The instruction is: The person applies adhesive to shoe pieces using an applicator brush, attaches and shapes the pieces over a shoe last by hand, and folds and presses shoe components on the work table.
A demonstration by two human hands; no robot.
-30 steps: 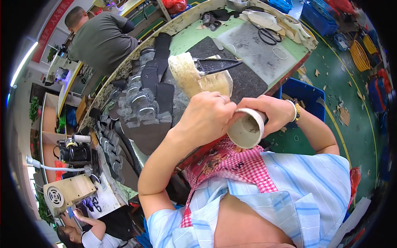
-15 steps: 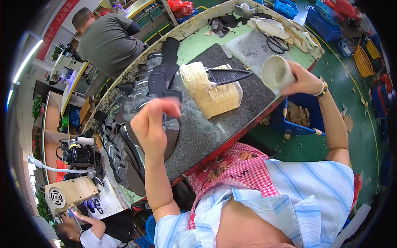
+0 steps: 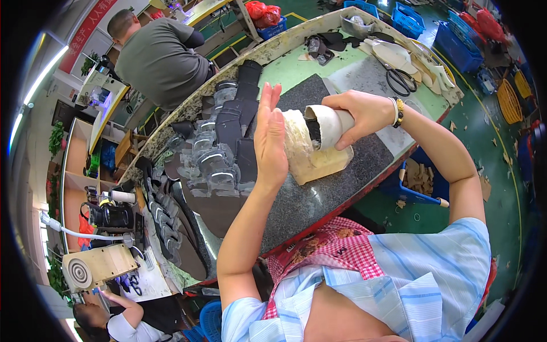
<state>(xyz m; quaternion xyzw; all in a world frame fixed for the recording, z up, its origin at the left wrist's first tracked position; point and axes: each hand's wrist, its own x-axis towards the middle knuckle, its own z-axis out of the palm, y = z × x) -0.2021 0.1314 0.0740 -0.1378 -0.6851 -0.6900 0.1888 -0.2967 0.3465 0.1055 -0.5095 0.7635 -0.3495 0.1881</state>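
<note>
My right hand [image 3: 364,117] grips a white cup-like cylinder [image 3: 329,130], tilted on its side with its mouth facing left. The cylinder is over a pale yellow block [image 3: 322,169] crusted with cream-coloured residue. A bit of black shows at the cylinder's mouth; most of the black mesh piece is hidden. Upright at the block's left edge, my left hand [image 3: 270,139] has its fingers stretched out and its palm toward the block; whether it touches cannot be told. Overlapping dark grey cut pieces [image 3: 213,145] with glossy patches lie left of that hand on the stone slab [image 3: 285,202].
Black-handled scissors [image 3: 401,82] and cream scraps [image 3: 419,64] lie at the table's far right. A blue bin [image 3: 393,188] of scraps stands below the right edge. One person [image 3: 162,60] sits beyond the table; another [image 3: 128,313] is at lower left beside a machine [image 3: 99,267].
My right hand has brought the white cylinder left onto the block, over the black mesh piece. My left hand has moved right to the block's edge and straightened its curled fingers.
</note>
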